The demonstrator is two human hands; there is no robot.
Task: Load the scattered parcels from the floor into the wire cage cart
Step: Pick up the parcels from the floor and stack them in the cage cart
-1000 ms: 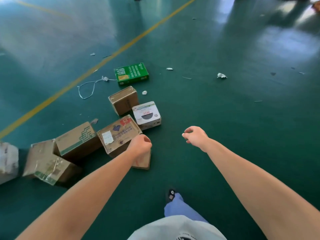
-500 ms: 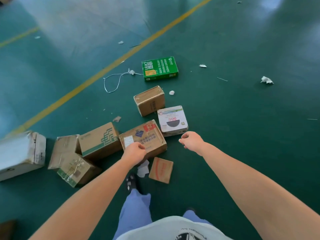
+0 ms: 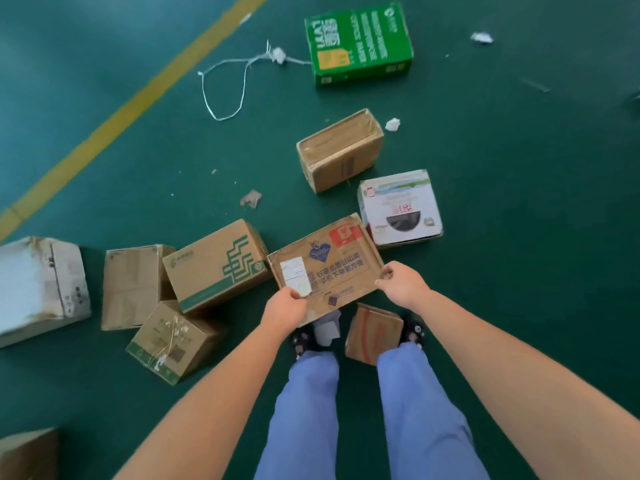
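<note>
Across the green floor (image 3: 519,237): a white carton (image 3: 38,289) at nine o'clock, a green paper box (image 3: 360,43) at twelve, brown parcels between, no cart in view. At centre, the flat brown parcel (image 3: 329,268), near edge grasped by left hand (image 3: 282,308) at the seven o'clock corner and right hand (image 3: 401,284) at the four o'clock corner, thumbs on top. Best lifted level, fingers well under the base, clear of the green-striped box (image 3: 216,265) touching at nine and the small box (image 3: 374,334) between the feet.
</note>
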